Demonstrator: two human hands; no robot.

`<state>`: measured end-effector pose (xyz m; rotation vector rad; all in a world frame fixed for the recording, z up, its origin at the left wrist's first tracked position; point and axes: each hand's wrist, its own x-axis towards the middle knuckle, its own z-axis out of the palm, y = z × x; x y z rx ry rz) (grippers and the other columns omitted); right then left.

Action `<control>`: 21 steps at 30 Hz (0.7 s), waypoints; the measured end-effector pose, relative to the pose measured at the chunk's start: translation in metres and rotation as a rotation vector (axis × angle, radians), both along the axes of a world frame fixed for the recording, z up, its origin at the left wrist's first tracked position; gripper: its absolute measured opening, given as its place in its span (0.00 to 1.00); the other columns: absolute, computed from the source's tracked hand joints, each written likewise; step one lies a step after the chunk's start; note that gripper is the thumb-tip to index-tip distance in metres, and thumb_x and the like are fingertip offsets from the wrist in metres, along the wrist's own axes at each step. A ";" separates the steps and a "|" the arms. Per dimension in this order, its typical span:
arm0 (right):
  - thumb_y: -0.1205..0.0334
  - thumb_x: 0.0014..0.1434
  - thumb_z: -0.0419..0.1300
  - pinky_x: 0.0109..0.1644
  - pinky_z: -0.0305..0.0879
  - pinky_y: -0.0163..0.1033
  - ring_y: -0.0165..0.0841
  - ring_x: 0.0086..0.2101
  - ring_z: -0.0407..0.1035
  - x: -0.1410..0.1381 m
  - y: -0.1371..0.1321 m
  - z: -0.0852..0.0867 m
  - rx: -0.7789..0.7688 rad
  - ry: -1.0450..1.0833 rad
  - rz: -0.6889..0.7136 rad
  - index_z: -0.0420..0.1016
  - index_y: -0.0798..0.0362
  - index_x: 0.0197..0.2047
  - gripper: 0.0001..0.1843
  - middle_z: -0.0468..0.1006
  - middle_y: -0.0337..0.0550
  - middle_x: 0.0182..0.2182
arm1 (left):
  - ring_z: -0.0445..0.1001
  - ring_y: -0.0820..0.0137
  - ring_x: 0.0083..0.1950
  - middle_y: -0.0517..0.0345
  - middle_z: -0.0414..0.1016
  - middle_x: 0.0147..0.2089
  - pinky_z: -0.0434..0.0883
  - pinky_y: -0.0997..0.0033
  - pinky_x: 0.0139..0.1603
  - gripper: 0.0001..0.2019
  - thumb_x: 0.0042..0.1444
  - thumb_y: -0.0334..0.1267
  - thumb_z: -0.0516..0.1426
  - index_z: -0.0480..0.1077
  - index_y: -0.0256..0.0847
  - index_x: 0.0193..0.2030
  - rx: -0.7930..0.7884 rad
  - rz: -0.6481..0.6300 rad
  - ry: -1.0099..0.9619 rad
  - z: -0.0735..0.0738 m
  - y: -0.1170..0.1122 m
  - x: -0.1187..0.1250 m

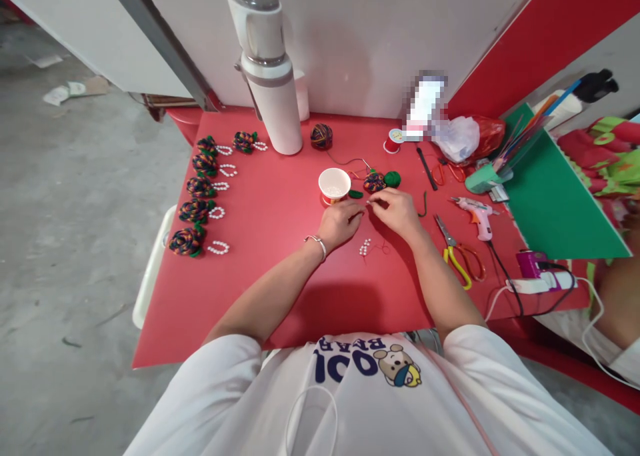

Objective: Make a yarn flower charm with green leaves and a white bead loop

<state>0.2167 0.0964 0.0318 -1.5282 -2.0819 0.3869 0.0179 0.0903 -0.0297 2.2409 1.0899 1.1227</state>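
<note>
My left hand [341, 221] and my right hand [397, 211] meet over the red table [270, 283], fingers pinched close together on something too small to name, probably a bead or thread. A short string of white beads [365, 247] on red thread lies just below the hands. A white paper cup [334, 185] holding beads stands beyond my left hand. A multicoloured yarn flower [375, 182] and a green yarn piece [393, 179] sit just past my right hand.
Several finished yarn flowers [193, 211] with bead loops line the table's left side. A white flask [267, 69], a yarn ball [321, 136] and a red thread spool [394, 141] stand at the back. Scissors [457, 253], a glue gun [475, 215] and a power strip [537, 284] lie right.
</note>
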 end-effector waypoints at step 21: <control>0.64 0.66 0.64 0.49 0.78 0.44 0.39 0.43 0.82 -0.021 0.018 0.015 0.020 0.233 0.019 0.88 0.48 0.44 0.09 0.89 0.45 0.44 | 0.86 0.62 0.49 0.47 0.87 0.48 0.82 0.62 0.51 0.11 0.66 0.28 0.59 0.83 0.40 0.48 -0.035 -0.005 -0.013 0.004 -0.002 -0.001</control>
